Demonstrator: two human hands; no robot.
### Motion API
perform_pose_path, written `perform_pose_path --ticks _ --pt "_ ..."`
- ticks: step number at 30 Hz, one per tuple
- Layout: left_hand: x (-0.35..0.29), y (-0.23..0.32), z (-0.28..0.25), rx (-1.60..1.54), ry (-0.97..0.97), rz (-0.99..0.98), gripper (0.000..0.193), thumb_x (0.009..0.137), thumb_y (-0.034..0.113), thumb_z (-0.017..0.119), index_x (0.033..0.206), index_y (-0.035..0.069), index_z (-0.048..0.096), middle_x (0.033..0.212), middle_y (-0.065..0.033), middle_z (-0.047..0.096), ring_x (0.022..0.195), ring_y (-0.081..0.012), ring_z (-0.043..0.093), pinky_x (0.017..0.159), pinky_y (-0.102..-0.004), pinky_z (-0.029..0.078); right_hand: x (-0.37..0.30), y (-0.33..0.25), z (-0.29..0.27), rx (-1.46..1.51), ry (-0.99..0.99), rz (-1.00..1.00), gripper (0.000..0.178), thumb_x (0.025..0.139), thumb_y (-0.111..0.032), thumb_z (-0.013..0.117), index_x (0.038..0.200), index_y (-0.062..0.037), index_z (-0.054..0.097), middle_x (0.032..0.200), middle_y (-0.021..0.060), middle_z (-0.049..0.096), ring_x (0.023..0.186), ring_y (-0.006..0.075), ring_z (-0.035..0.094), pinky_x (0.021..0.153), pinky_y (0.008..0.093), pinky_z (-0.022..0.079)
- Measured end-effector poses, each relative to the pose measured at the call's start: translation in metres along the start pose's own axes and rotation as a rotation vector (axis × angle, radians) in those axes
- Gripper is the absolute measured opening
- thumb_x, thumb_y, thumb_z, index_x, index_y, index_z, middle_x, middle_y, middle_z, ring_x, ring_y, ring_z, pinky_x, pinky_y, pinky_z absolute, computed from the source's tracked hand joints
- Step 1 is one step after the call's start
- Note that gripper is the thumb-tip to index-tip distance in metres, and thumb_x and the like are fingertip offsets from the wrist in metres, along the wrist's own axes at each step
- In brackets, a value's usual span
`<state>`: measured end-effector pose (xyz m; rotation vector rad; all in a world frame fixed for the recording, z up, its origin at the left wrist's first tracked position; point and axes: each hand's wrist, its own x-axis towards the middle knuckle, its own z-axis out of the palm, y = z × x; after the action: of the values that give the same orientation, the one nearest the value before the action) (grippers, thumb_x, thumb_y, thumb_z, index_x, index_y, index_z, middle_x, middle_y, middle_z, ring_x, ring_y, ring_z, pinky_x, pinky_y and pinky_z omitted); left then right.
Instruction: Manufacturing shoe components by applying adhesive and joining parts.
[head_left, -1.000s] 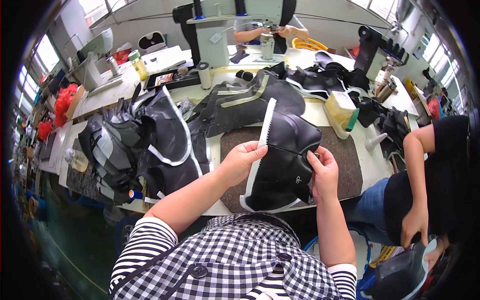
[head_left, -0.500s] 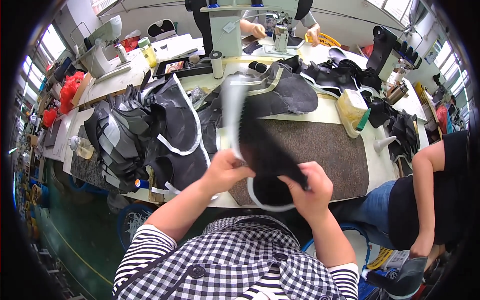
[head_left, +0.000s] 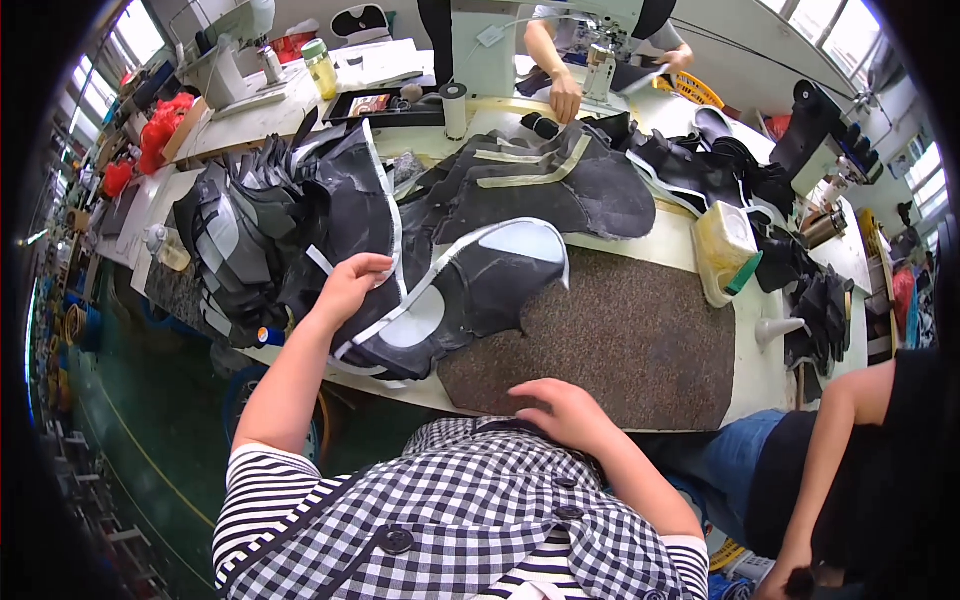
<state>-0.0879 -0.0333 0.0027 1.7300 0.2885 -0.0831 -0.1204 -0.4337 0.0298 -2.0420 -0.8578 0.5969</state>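
Note:
A black shoe upper piece [head_left: 475, 290] with white edging and two pale patches lies across the table, partly over the brown mat [head_left: 620, 335]. My left hand [head_left: 352, 288] is beside its left end, over a pile of dark upper pieces [head_left: 350, 215]; its fingers are stretched out and it holds nothing. By the table's front edge, close to my body, my right hand [head_left: 563, 408] hangs above the mat's near edge, fingers apart and loosely bent, with nothing in them. Behind the mat is a stack of dark pieces [head_left: 600, 195] with pale yellow tape strips.
A yellowed white container [head_left: 726, 255] stands right of the mat, near a white cone [head_left: 778, 330]. A thread spool [head_left: 454, 112] and a black tray [head_left: 385, 105] are at the back. Across the table another person's hand [head_left: 565, 97] is near a sewing machine. At right sits a co-worker [head_left: 850, 470].
Both hands have let go of the black piece, which now lies flat on the table. My left hand moved left toward the pile; my right hand drew back toward my body.

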Motion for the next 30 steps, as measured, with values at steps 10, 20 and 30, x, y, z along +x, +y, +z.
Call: perform_pose_path --ticks 10,20,30 --pt "0.101 -0.011 0.108 0.43 -0.064 -0.096 0.042 0.078 0.006 0.067 0.117 0.002 0.055 0.087 -0.0068 0.059 0.08 -0.0152 0.057 0.073 -0.0298 0.048 0.036 0.138 -0.07 0.399 0.495 0.443 0.018 0.085 -0.011 0.066 0.1 -0.0024 0.066 0.09 0.0058 0.068 0.081 0.0112 0.062 0.074 0.0258 0.05" --pt "0.139 0.049 0.091 0.637 0.119 0.177 0.017 0.077 0.006 0.065 0.094 0.003 0.064 0.088 -0.0109 0.056 0.084 -0.0254 0.058 0.074 -0.0332 0.047 0.155 0.159 -0.146 -0.652 0.933 0.105 0.034 0.073 -0.005 0.067 0.106 -0.0094 0.062 0.113 0.0102 0.06 0.109 0.0303 0.053 0.1 0.0381 0.037" --pt "0.1 0.03 0.254 0.934 -0.658 0.794 0.03 0.078 0.028 0.065 0.101 0.008 0.062 0.102 -0.0093 0.059 0.101 -0.0281 0.055 0.093 -0.0405 0.041 0.09 0.093 -0.156 -0.622 0.835 -0.095 0.037 0.062 0.001 0.067 0.097 -0.0114 0.068 0.085 0.0046 0.059 0.072 0.022 0.058 0.06 0.0318 0.049"
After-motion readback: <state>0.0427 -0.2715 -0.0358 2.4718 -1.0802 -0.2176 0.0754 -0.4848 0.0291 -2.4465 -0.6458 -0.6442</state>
